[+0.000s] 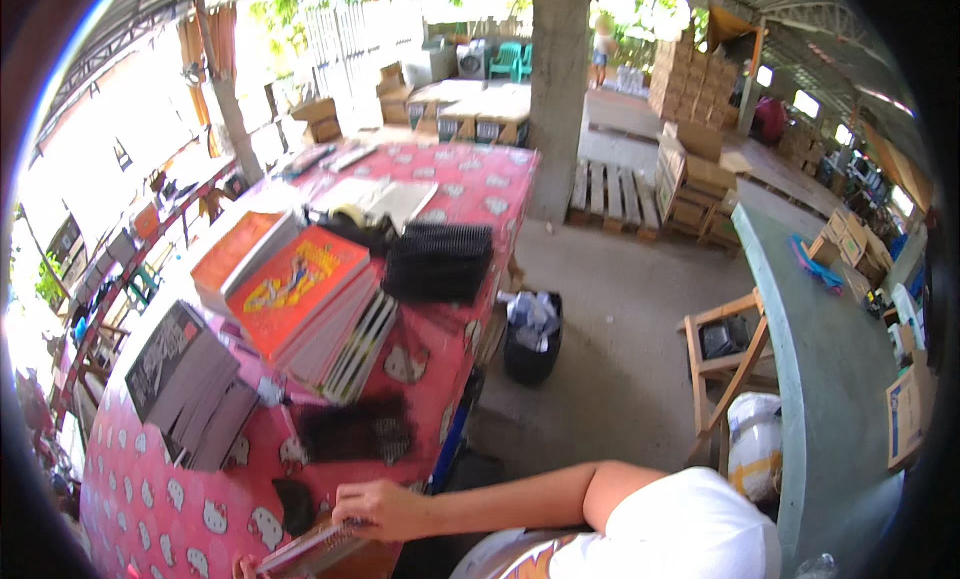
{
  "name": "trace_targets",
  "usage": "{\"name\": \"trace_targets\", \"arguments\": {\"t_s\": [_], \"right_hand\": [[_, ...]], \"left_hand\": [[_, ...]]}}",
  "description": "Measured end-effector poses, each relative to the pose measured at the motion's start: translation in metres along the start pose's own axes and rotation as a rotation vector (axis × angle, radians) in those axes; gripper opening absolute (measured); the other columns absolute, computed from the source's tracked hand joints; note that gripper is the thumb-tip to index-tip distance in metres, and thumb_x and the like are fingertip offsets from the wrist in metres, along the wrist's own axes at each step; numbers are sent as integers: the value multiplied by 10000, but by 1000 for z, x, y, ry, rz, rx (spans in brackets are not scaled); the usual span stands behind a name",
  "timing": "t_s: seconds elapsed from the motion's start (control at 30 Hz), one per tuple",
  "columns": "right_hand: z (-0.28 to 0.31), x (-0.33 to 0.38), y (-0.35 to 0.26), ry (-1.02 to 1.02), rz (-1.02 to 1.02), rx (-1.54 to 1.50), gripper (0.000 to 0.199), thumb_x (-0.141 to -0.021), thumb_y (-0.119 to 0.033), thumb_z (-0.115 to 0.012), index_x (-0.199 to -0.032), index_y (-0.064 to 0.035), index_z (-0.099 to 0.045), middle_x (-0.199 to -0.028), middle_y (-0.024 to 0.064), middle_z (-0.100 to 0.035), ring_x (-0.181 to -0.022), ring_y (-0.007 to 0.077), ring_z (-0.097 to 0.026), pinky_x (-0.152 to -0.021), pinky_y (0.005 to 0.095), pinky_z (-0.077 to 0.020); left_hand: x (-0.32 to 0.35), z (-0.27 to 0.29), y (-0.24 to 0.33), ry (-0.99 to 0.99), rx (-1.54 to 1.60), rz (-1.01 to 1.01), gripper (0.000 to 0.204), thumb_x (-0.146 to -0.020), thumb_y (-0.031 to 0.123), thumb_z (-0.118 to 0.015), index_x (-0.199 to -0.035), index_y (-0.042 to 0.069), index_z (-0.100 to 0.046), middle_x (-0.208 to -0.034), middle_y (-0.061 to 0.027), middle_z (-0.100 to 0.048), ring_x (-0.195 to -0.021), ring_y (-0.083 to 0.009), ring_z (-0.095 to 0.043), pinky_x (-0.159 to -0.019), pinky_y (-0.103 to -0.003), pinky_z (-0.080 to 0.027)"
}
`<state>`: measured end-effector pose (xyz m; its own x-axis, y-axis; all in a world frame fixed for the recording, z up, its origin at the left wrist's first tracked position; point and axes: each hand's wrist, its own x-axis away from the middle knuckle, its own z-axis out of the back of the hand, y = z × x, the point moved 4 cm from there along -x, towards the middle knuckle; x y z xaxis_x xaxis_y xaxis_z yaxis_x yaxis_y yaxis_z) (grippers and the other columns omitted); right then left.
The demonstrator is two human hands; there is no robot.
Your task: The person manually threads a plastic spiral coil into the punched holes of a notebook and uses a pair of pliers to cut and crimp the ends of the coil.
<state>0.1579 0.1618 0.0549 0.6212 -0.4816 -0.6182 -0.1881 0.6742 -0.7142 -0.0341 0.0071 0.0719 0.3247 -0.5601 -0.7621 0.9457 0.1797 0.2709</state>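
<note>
Pink table: at its near edge is the book, right hand curled over its right end; left hand too cropped to tell its grip. Best to support both ends evenly.

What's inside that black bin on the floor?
The black bin has crumpled whitish stuff at the top, maybe paper or plastic. Whatever lies deeper is covered by that layer and the bin's dark sides, so I can't tell.
</note>
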Motion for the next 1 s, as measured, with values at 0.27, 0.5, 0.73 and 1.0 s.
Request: {"name": "trace_targets", "arguments": {"t_s": [0.27, 0.5, 0.73, 1.0], "right_hand": [[-2, -4, -5, -17, -10, -40, 210, -751, -142, -651, -921, -54, -565, -847, 111, -512, -795, 334, -569, -655, 402, -464], [13, -8, -9, -114, -200, -117, 245, -902, -236, -547, -1020, -21, -543, -929, 111, -553, -843, 278, -586, -753, 339, -463], [28, -13, -7, -9, -266, -419, 277, -964, -229, -436, -1155, -30, -461, -847, 123, -551, -788, 225, -556, -732, 340, -445], [36, -9, -11, -13, -313, -325, 423, -930, -98, -441, -1341, -72, -342, -969, 88, -467, -853, 199, -494, -846, 311, -408]], "left_hand": [[-35, -12, 103, -98, 115, -105, 330, -894, 264, -522, -1126, 35, -573, -1089, -136, -609, -989, -328, -567, -971, -456, -355], [-30, -29, 95, -328, 346, -110, 175, -868, 191, -555, -932, 71, -665, -902, -82, -657, -877, -265, -603, -834, -377, -410], [-29, -44, 112, -322, 52, -63, 316, -793, 438, -641, -922, 152, -678, -889, -46, -614, -881, -240, -562, -845, -419, -346], [-21, -53, 118, -274, -18, -92, 240, -821, 206, -558, -1013, 70, -602, -994, -93, -561, -1044, -286, -499, -985, -506, -297]]}}
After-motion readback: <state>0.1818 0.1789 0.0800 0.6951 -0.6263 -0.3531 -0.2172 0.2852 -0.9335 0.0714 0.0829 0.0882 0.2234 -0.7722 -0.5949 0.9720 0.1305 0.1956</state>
